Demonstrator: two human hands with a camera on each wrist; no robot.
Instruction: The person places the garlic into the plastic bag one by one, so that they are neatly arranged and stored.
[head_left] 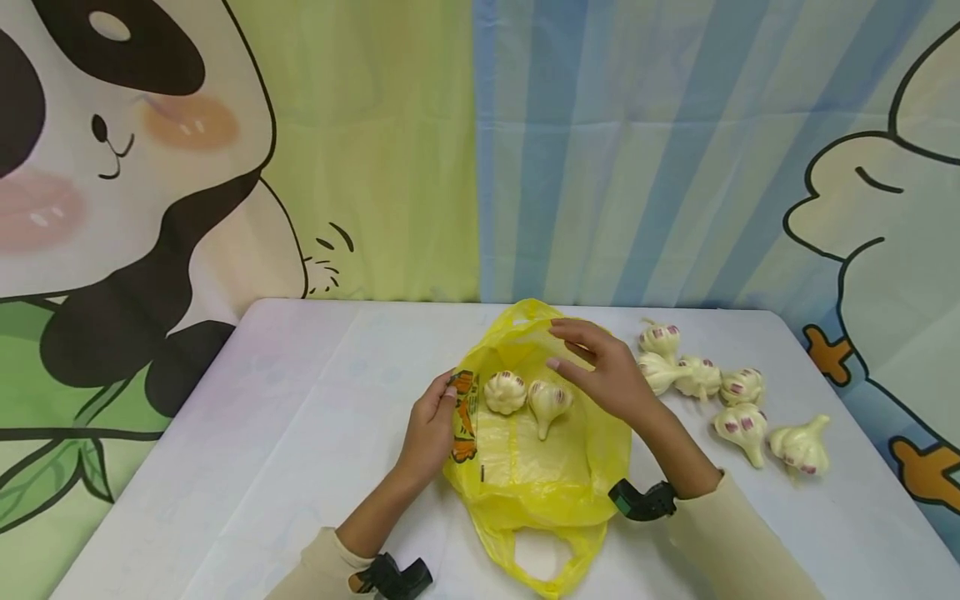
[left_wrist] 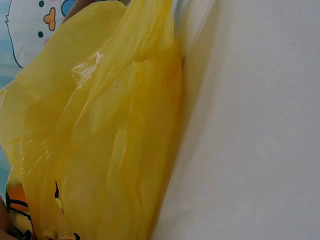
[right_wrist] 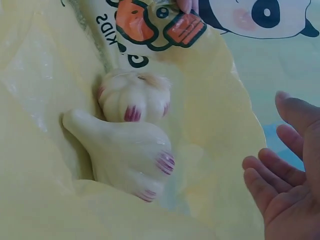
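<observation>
A yellow plastic bag (head_left: 532, 500) lies on the table with its mouth spread wide and its handle loop toward me. Inside it are two garlic bulbs, a round one (head_left: 505, 392) and one with a long neck (head_left: 549, 404); both also show in the right wrist view. My left hand (head_left: 431, 425) pinches the bag's left rim beside the orange printed picture, thumb on top. My right hand (head_left: 603, 367) is over the bag's far right rim, fingers parted and nothing between them. In the left wrist view the bag's side (left_wrist: 100, 130) hides most of the left hand.
Several more garlic bulbs (head_left: 741, 425) lie in a loose group on the white table (head_left: 300, 417), right of the bag. Behind the table's far edge hangs a printed curtain (head_left: 375, 150) with a panda and stripes.
</observation>
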